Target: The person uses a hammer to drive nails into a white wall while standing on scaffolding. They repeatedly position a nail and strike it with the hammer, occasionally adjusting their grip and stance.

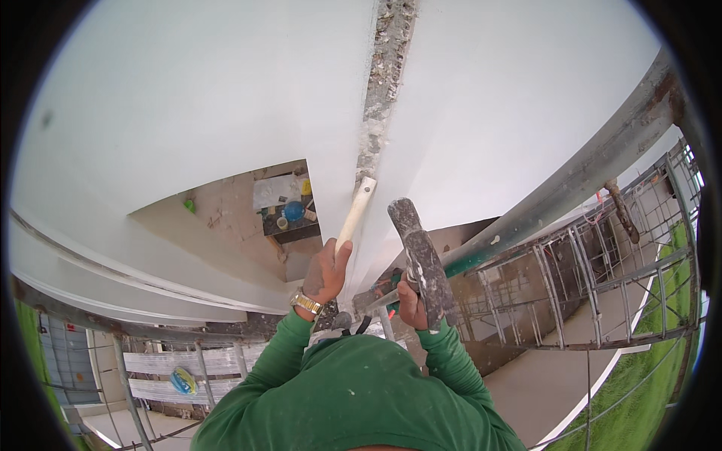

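My left hand (326, 269) is closed on a pale, plaster-covered chisel (355, 212), its tip set at the lower end of a rough chipped groove (381, 83) running up the corner of a white wall (188, 98). A gold watch (307, 303) sits on that wrist. Just to the right, my right hand (411, 301) grips a dusty hammer (421, 259) whose head is raised beside the chisel. Both arms wear green sleeves.
A grey scaffold pipe (571, 180) slants up to the right, close to the hammer. Metal scaffold frames (594, 293) and grass (647, 398) lie far below on the right. Through an opening below the wall sit a blue bucket (294, 211) and clutter. A plank platform (188, 364) is at lower left.
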Demonstrator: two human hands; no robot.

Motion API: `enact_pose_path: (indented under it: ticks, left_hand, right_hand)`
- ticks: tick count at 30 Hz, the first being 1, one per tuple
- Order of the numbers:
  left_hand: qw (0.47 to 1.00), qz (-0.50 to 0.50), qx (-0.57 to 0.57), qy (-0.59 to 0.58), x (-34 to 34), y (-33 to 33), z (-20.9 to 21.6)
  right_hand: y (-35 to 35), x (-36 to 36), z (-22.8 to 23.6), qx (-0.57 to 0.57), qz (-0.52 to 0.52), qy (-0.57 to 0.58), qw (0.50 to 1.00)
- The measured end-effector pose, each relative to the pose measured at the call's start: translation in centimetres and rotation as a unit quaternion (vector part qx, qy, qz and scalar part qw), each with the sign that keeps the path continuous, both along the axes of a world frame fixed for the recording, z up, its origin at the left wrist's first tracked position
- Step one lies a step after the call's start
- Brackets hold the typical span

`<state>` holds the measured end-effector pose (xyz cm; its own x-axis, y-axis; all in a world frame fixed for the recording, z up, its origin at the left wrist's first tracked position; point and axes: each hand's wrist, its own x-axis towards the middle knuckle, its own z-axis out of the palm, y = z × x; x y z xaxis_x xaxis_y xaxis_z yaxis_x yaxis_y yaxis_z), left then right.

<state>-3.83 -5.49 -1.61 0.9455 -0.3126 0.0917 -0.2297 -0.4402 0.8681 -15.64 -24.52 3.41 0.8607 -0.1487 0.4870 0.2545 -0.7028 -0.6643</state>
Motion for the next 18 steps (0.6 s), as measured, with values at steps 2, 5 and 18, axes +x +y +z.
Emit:
enact_pose_path:
  ticks: [2,5,18]
  left_hand:
    - [1.0,0.0,-0.012,-0.019,0.0,-0.2,-0.3]
    - [1.0,-0.008,-0.012,-0.011,0.1,-0.3,-0.5]
    - [0.997,0.01,0.035,-0.066,-0.3,-1.0,-0.6]
  right_hand:
    - [-0.7,0.4,-1.6,-0.035,0.006,-0.032,0.999]
    - [0.2,2.7,-1.6,-0.012,-0.093,0.118,0.989]
    - [-1.1,2.5,-4.1,-0.069,-0.044,-0.055,0.995]
